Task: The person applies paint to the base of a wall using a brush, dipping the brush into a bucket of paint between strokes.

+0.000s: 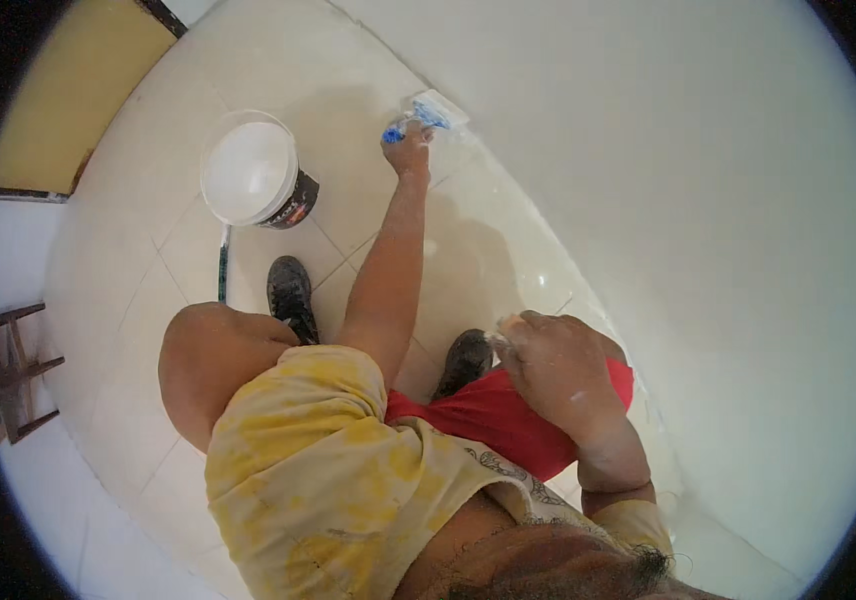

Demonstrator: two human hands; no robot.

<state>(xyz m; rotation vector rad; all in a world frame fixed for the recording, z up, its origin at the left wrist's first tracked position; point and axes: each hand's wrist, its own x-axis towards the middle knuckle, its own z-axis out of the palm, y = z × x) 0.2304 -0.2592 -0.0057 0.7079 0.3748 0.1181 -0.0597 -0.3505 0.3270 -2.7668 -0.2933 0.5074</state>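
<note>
My left hand (407,148) reaches far forward, closed around the blue handle of a trowel or wide scraper (439,109). Its pale rectangular blade rests at the line where the tiled floor meets the white wall, and white smears cover the handle. My right hand (559,364) is held over my knee and red shorts, near the wall; its fingers are curled and spotted with white, and whether they hold something cannot be made out. A white plastic bucket (250,174) with a black printed side stands on the floor left of my left hand, its inside white.
The smooth white wall (720,225) runs along my right. A dark green strip or stick (223,266) lies by the bucket. My black shoes (291,292) are on the tiles (173,255). At far left are a wooden stool (19,367) and a yellow panel (90,90) with dark edges.
</note>
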